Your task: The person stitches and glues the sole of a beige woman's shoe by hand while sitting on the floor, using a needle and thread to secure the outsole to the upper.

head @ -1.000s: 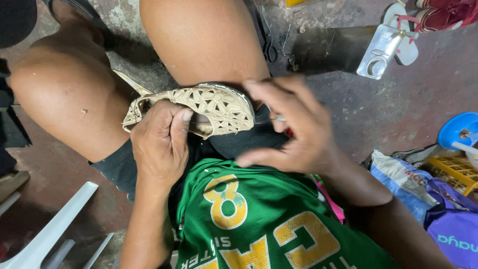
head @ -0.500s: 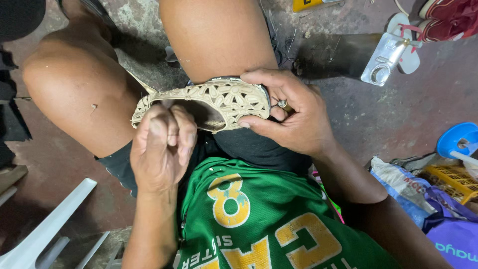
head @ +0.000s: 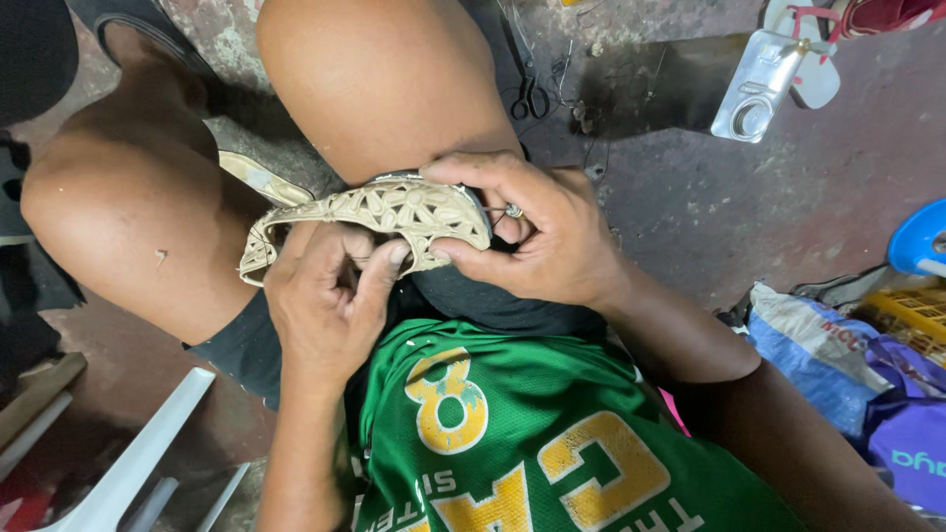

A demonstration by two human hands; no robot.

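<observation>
Shoe (head: 379,212) in pale woven cream lies across our lap, between the two bare knees, its long axis running roughly from our left knee toward the right hand, tilted a little so the left end sits lower. Our right hand (head: 537,241) wraps the right-hand end of it: thumb along the lower edge, fingers curled over the top, closed firmly around the upper. A ring shows on one finger of that hand. Our left hand (head: 325,296) comes up from below the shoe's middle, fingers bent and pinched together against the underside of the woven edge; we cannot tell whether a needle or thread is caught between the fingertips, since they are folded in on themselves. So the shoe lies just above the left hand and to the left of the right hand, touching both, and the right hand carries more of its weight.

Beyond our knees, on the stained concrete floor (head: 690,197), a small pair of dark scissors (head: 532,99) lies near the far edge of view, well apart from either hand. A clear plastic container (head: 754,89) lies toward the far right corner, beside a sandal. At the right edge sit a blue dish (head: 921,241), a yellow crate (head: 912,315) and crumpled bags (head: 838,365). White plastic chair legs (head: 138,463) angle in at the near left corner.
</observation>
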